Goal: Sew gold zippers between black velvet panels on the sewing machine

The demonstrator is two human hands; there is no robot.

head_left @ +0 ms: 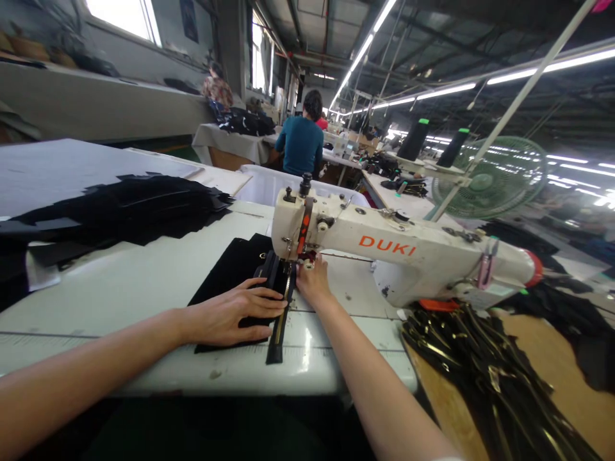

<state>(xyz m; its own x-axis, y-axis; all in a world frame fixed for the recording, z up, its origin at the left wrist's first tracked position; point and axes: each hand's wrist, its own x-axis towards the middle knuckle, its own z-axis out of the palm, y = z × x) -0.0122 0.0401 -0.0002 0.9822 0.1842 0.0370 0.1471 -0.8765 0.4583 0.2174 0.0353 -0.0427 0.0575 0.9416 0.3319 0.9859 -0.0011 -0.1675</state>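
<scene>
My left hand (235,314) lies flat, fingers stretched out, across a black fabric panel (218,275) and the edge of a black zipper strip (276,342) with gold-coloured teeth. The strip runs away from me under the needle area of a white sewing machine (346,230) marked DUKI. Just right of the strip, my right hand (313,280) reaches in close beside the presser foot. Its fingertips are partly hidden by the machine head, so I cannot see whether they grip anything. A small metal ring shows on the panel near the machine head.
Layered black fabric pieces (144,205) lie at the left of the table. Black zippers (480,371) with gold-coloured teeth are heaped at the right. Behind the machine are a white plastic bin (259,182), a green fan (490,176) and thread cones (414,141). Two people sit further off.
</scene>
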